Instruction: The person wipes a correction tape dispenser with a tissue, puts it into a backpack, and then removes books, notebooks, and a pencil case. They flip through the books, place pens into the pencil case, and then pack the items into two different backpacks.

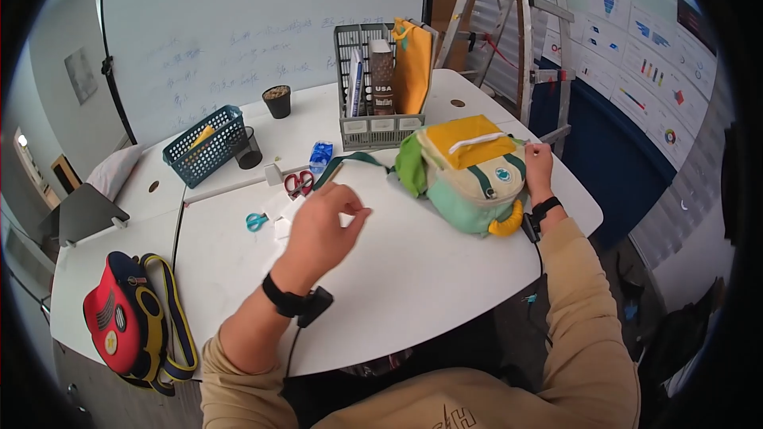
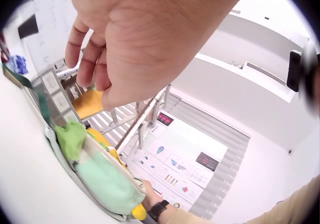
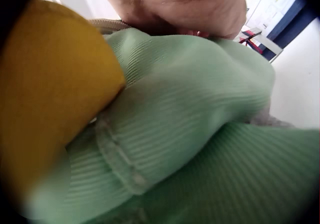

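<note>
A backpack in mint, cream and yellow [image 1: 469,179] lies on the table, its green flap [image 1: 410,165] towards the left. At its right edge is the right hand [image 1: 540,170], fingers curled against the bag's side; in the right wrist view mint fabric [image 3: 185,89] hides the fingertips below the hand [image 3: 185,6]. The left hand [image 1: 324,226] is raised over the table, left of the bag, with fingers loosely bent and nothing in them. The left wrist view shows this hand [image 2: 135,44] above and apart from the backpack [image 2: 107,179].
Red scissors [image 1: 299,183], blue scissors [image 1: 256,222] and a blue packet [image 1: 321,156] lie beyond the left hand. Behind stand a grey file rack [image 1: 372,137], a plant pot [image 1: 278,103] and a teal basket [image 1: 208,160]. A red bag [image 1: 119,318] is at left.
</note>
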Motion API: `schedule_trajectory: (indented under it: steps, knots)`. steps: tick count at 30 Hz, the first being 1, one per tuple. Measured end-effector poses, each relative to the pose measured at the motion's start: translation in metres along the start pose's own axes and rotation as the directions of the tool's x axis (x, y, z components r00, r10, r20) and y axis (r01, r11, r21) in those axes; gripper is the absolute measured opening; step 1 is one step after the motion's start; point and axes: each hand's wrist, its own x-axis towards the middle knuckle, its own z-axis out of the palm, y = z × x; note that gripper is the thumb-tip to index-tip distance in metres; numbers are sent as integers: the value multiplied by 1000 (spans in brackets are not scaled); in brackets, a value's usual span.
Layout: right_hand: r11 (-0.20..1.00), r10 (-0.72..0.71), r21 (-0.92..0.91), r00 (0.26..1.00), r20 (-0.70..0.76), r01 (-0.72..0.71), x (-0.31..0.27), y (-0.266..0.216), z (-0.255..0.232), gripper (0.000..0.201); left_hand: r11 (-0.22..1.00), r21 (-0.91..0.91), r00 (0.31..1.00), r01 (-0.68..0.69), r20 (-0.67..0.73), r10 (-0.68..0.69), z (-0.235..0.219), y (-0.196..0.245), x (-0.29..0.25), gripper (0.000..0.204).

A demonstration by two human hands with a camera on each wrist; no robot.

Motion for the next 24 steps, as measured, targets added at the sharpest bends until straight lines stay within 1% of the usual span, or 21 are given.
schedule_trajectory:
  steps: [1, 4, 5, 6, 8, 9, 10, 12, 13, 14, 15, 16, 18, 20, 22, 24]
  knots:
    - [1000, 26, -12, 1000, -17, -26, 2, -2, -3, 29, 999, 24, 999, 34, -22, -34, -10, -12, -6, 18]
    - [994, 103, 25, 985, 141, -108, 12, -6, -14, 29, 986, 108, 989, 124, -90, -115, -41, -57, -32, 17]
    - [984, 161, 48, 968, 191, -173, 20, -3, -16, 31, 974, 170, 985, 153, -103, -137, -52, -77, -43, 16]
    - [993, 98, -79, 986, 135, -88, 20, -11, -18, 33, 959, 187, 973, 214, -121, -194, -63, -91, -54, 16]
    - [941, -55, -332, 997, 45, 67, 19, -49, -35, 37, 941, 220, 963, 256, -141, -229, -83, -120, -75, 17]
    - [939, -100, -320, 990, 99, 127, 14, -86, -44, 39, 930, 209, 950, 301, -155, -273, -90, -130, -85, 18]
    - [945, -174, -251, 972, 160, 210, 4, -124, -47, 38, 918, 195, 934, 345, -167, -316, -95, -139, -94, 20]
    - [928, -323, -99, 908, 267, 360, -20, -191, -40, 36, 895, 159, 905, 417, -167, -392, -97, -147, -104, 24]
    - [956, -284, 39, 876, 389, 292, -32, -215, -28, 34, 884, 138, 892, 446, -156, -425, -97, -149, -107, 26]
    - [965, -259, 167, 821, 509, 201, -46, -237, -13, 32, 872, 117, 876, 476, -147, -459, -97, -151, -112, 28]
    - [943, -330, 242, 749, 574, 230, -64, -259, 4, 31, 880, 130, 887, 457, -141, -440, -97, -151, -114, 30]
    - [914, -402, 321, 668, 626, 249, -82, -281, 22, 29, 888, 145, 897, 437, -137, -419, -94, -149, -114, 31]
    - [903, -425, 390, 526, 737, 182, -120, -309, 65, 28, 902, 167, 916, 397, -128, -379, -90, -144, -116, 34]
    - [839, -535, 515, 436, 724, 174, -155, -317, 120, 29, 918, 182, 935, 353, -108, -338, -87, -139, -117, 36]
    - [838, -544, 498, 387, 744, 222, -183, -331, 159, 30, 922, 170, 937, 349, -55, -345, -83, -135, -122, 36]
    - [813, -580, 461, 432, 691, 355, -200, -328, 203, 30, 925, 162, 937, 344, 5, -350, -80, -135, -125, 37]
